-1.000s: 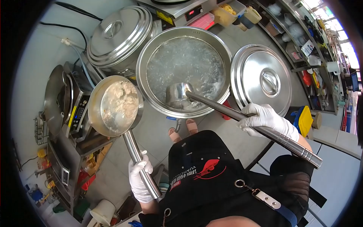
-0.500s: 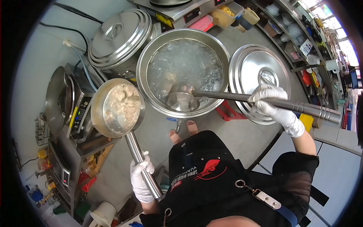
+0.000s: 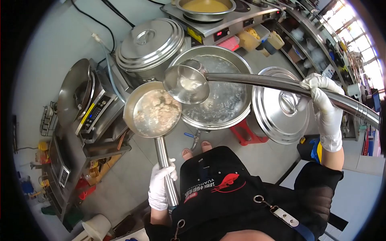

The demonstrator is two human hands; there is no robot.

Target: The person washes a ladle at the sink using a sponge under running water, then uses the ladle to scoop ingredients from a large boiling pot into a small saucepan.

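Observation:
My left hand [image 3: 161, 184], in a white glove, is closed around the metal handle of a saucepan [image 3: 129, 114]. Pale, lumpy food in liquid [image 3: 157, 110] fills much of that pan. Gloved in white as well, my right hand [image 3: 323, 100] grips the long handle of a ladle [image 3: 187, 84]. The ladle's bowl hangs over the left side of a large stockpot [image 3: 245, 64], close above the saucepan's right rim, with a little pale matter inside. Cloudy, bubbling liquid [image 3: 229, 92] shows in the stockpot. Whether the ladle touches the saucepan, I cannot tell.
A lidded pot [image 3: 150, 44] stands at the back left, and a round steel lid [image 3: 281, 108] lies right of the stockpot. A pan of yellow liquid [image 3: 205, 7] sits on the rear cooker. At left is a wok [image 3: 72, 92]. A red stool [image 3: 249, 134] stands below the stockpot.
The ladle has risen from the stockpot and moved left beside the saucepan. The saucepan is nearer the stockpot, overlapping its left rim in view. The camera view has shifted too.

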